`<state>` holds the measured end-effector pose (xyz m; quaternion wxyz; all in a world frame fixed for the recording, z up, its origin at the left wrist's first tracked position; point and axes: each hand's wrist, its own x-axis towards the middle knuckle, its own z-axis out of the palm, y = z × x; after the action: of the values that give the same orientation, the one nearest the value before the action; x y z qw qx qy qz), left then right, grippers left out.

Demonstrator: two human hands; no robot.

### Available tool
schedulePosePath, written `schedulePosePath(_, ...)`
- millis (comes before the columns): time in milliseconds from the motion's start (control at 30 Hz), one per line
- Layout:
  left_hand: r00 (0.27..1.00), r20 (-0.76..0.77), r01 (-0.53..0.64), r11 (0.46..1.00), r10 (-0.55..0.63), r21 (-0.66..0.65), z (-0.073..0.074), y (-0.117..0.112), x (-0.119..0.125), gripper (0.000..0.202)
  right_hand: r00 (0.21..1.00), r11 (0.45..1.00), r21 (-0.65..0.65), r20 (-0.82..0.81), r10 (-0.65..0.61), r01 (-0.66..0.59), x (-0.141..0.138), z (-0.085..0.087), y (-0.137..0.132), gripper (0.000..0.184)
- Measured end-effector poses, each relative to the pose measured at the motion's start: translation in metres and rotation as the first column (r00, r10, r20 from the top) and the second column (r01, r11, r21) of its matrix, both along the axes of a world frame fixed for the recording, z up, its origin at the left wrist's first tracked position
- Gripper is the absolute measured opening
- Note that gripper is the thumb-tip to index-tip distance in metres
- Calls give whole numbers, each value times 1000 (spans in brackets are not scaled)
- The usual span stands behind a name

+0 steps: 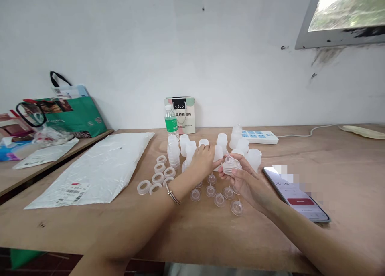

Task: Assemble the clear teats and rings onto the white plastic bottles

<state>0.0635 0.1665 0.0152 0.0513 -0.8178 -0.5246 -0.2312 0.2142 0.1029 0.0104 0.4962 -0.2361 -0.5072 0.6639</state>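
— At bench [192, 228] centre, what is held?
— A nipple [231, 165] is gripped from below by the right hand [245, 184]; its 9 o'clock edge is pinched by the left hand [203, 160].
— And around it?
— Bottles [173, 152] are seen at 12 o'clock, rings [144, 187] at 9, phone [296, 194] at 3.
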Motion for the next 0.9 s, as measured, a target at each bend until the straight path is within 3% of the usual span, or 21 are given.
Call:
schedulePosePath(133,1000,4,12,1000,-12,-24,4,-8,0,39,996,995,86,77,46,-53,4,1,-2,33)
schedulePosePath(233,984,168,60,998,-56,-18,13,-19,-6,43,992,988,144,120,41,-59,5,3,-5,32)
schedulePosePath(300,906,408,125,992,-114,-1,18,-29,-13,47,993,986,153,109,44,-61,5,4,-7,30)
schedulePosePath(367,767,618,177,983,-172,54,22,-39,-23,51,997,988,147,66,41,-51,3,6,-8,29)
schedulePosePath(433,647,726,208,970,-231,123,26,-51,-33,49,1000,993,121,-8,-2,3,2,8,-8,25)
schedulePosePath(500,601,762,293,954,-241,71,28,-63,-39,42,994,993,74,-64,-89,94,0,10,-6,20)
schedulePosePath(567,606,767,449,887,-209,-114,28,-72,-40,40,983,984,31,-54,-175,177,-3,10,-3,19)
schedulePosePath(633,604,780,590,749,-162,-302,26,-78,-37,44,980,980,7,-11,-198,198,-6,8,-2,24)
schedulePosePath(700,552,827,670,647,-108,-364,21,-81,-32,38,990,990,-14,6,-144,144,-9,3,-2,27)
schedulePosePath(833,427,904,733,594,-24,-331,12,-77,-28,31,1000,1000,-5,-22,14,-14,-14,-5,-7,31)
schedulePosePath(900,423,906,746,571,-9,-343,8,-76,-30,34,998,998,4,18,57,-57,-15,-8,-9,36)
